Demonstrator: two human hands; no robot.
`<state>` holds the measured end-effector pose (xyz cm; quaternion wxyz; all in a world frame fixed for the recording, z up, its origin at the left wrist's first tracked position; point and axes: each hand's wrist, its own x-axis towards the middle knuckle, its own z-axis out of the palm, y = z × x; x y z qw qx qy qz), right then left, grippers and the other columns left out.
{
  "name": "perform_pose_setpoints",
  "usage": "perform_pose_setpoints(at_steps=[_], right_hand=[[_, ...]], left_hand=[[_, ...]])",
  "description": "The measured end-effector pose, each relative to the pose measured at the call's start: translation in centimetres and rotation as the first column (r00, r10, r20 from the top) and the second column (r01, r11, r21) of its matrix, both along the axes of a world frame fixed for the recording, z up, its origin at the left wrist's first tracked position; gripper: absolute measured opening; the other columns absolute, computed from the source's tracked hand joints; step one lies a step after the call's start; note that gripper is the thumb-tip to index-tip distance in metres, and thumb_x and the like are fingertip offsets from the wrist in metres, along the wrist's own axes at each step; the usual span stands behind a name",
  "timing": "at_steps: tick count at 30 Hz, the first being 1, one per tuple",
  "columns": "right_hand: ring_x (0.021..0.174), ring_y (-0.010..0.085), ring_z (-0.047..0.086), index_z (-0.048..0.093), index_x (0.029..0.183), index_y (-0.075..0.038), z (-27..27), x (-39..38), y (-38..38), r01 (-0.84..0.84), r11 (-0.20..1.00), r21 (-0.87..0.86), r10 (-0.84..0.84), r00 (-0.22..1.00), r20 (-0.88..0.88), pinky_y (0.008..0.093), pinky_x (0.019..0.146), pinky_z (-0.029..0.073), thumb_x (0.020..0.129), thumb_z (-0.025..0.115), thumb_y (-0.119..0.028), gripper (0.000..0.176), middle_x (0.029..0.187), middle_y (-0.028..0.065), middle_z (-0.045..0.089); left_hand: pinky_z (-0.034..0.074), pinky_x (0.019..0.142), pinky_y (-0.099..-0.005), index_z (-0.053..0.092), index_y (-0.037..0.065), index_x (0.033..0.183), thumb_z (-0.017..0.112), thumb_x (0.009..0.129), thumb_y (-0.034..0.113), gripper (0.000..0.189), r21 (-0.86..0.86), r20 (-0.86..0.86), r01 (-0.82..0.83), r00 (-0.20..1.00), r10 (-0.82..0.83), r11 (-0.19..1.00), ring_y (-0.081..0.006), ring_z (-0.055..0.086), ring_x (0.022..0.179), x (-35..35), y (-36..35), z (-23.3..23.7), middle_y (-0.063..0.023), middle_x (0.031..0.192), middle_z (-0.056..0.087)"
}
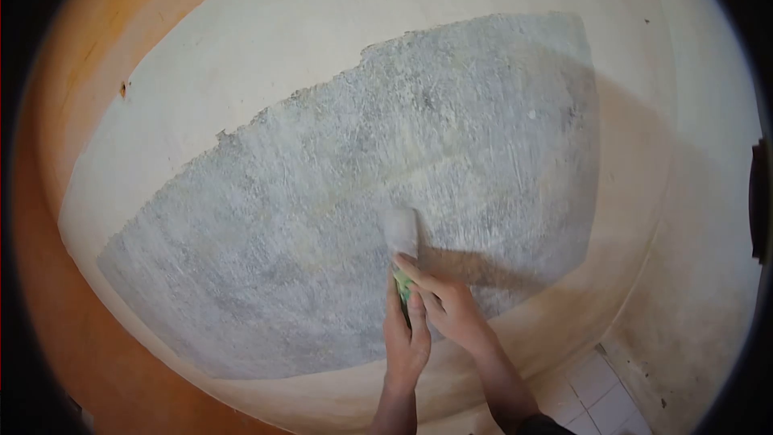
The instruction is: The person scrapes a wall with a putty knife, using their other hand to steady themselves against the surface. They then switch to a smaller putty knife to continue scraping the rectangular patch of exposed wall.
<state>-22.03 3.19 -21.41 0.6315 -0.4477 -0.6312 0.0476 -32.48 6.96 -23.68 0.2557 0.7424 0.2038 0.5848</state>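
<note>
My left hand (407, 348) is wrapped round the green handle of a brush (401, 232). The white head of the brush, slightly blurred, points up and lies against a rough grey patch (322, 169) on the wall. My right hand (451, 306) closes on the same handle from the right, just above the left hand, with a finger reaching up near the base of the white head. Streaky whitish marks cover the grey patch. Much of the handle is hidden by my fingers.
Smooth cream wall (241, 56) surrounds the grey patch, with orange paint (105, 354) beyond it on the left. A pale adjoining wall (700, 193) stands at the right. White tiles (596, 379) show at lower right, and a dark object (758, 201) sits at the right edge.
</note>
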Motion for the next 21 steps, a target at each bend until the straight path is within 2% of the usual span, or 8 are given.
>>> perform_pose_setpoints(at_steps=[2,3,4,6,9,11,17,21], right_hand=[[0.106,0.0297,0.062,0.062,0.139,-0.012,-2.9,2.6,0.7,0.068,0.985,0.160,-0.077,0.996,0.047,0.0403,0.091,0.049,0.095,0.063,-0.007,0.045,0.120,0.0179,0.064],[0.111,0.0311,0.060,0.062,0.136,-0.007,-4.7,3.9,0.4,0.212,0.956,0.203,-0.216,0.976,-0.001,0.0426,0.097,0.046,0.095,0.062,-0.006,0.041,0.126,0.0185,0.060],[0.116,0.0326,0.057,0.063,0.133,-0.002,-6.5,5.4,0.1,0.353,0.904,0.243,-0.351,0.935,-0.053,0.0449,0.102,0.044,0.095,0.060,-0.005,0.038,0.132,0.0190,0.057],[0.119,0.0354,0.056,0.063,0.130,0.003,-11.8,8.3,0.5,0.542,0.809,0.225,-0.469,0.828,-0.307,0.0450,0.106,0.042,0.096,0.058,-0.005,0.036,0.138,0.0209,0.052],[0.137,0.0393,0.042,0.058,0.135,0.007,-15.5,11.9,-1.1,0.654,0.750,0.099,-0.640,0.755,-0.141,0.0447,0.111,0.037,0.102,0.051,-0.017,0.041,0.148,0.0237,0.043],[0.148,0.0438,0.023,0.043,0.149,0.004,-17.3,15.1,-1.4,0.774,0.616,0.146,-0.780,0.626,-0.023,0.0527,0.119,0.023,0.103,0.047,-0.025,0.055,0.160,0.0303,0.023],[0.152,0.0482,-0.006,0.000,0.160,0.002,-19.8,21.6,0.1,0.755,0.650,0.088,-0.757,0.633,0.160,0.0604,0.120,-0.003,0.105,0.038,-0.038,0.078,0.165,0.0309,-0.008],[0.149,0.0517,-0.017,-0.006,0.158,0.004,-19.4,22.4,-1.9,0.622,0.779,-0.082,-0.588,0.770,0.249,0.0652,0.117,-0.006,0.102,0.040,-0.030,0.080,0.162,0.0318,-0.019]], left_hand=[[0.051,0.073,-0.0275,0.026,-0.003,0.157,0.055,0.105,0.025,0.065,-0.281,0.030,0.023,0.999,-0.015,0.959,-0.0159,0.064,0.089,0.0,-2.2,1.2,-0.0132,0.107,0.067],[0.043,0.060,-0.0243,0.036,-0.003,0.153,0.062,0.101,0.018,0.062,-0.215,-0.088,-0.147,0.987,0.131,0.965,-0.0097,0.053,0.069,-0.2,-2.0,1.0,-0.0059,0.086,0.065],[0.043,0.060,-0.0243,0.036,-0.003,0.153,0.062,0.101,0.018,0.062,-0.211,-0.082,-0.168,0.985,0.154,0.963,-0.0097,0.053,0.069,-0.3,-1.3,0.6,-0.0059,0.086,0.065],[0.040,0.057,-0.0237,0.051,-0.005,0.143,0.062,0.099,0.012,0.048,0.184,0.033,-0.217,0.976,0.215,0.959,-0.0076,0.051,0.066,0.0,0.0,-0.1,-0.0047,0.080,0.062],[0.039,0.056,-0.0245,0.060,-0.005,0.135,0.059,0.100,0.010,0.038,0.146,0.006,-0.309,0.950,0.312,0.940,-0.0077,0.051,0.065,-0.4,-0.8,2.3,-0.0058,0.078,0.062],[0.039,0.056,-0.0245,0.059,-0.005,0.136,0.058,0.101,0.009,0.038,0.197,0.010,-0.390,0.918,0.396,0.899,-0.0074,0.050,0.064,-0.1,-1.2,4.4,-0.0059,0.076,0.062],[0.034,0.043,-0.0290,0.063,0.005,0.136,0.064,0.095,0.004,0.041,0.359,0.155,-0.615,0.781,0.605,0.702,-0.0098,0.043,0.045,4.2,-1.8,13.6,-0.0068,0.056,0.052],[0.034,0.041,-0.0288,0.070,0.003,0.124,0.063,0.096,0.009,0.029,0.409,0.300,-0.728,0.676,0.673,0.550,-0.0103,0.047,0.040,7.4,-2.6,20.5,-0.0071,0.050,0.053]])
